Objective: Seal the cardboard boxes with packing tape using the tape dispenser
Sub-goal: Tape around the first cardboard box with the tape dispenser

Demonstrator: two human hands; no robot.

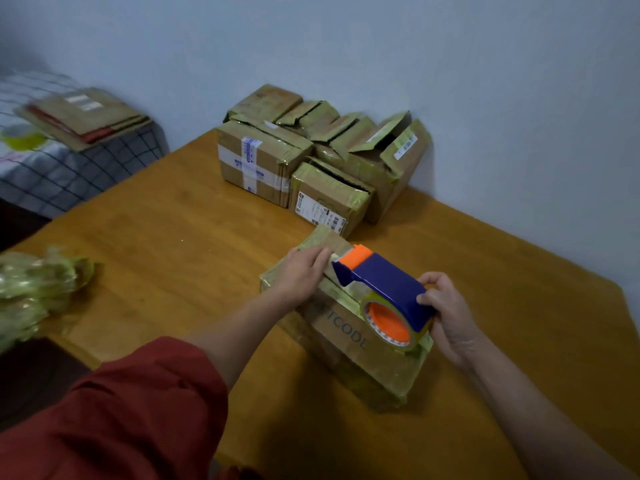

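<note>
Head view: right hand (447, 315) grips blue-orange tape dispenser (384, 280) atop tape-glossed box (349, 355), left hand (304, 271) pressing flat.

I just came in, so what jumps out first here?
The bright blue-and-orange tape dispenser jumps out: the right hand grips it on top of the cardboard box at the middle of the table, while the left hand presses the box's top. Behind, a heap of boxes sits against the wall.
</note>
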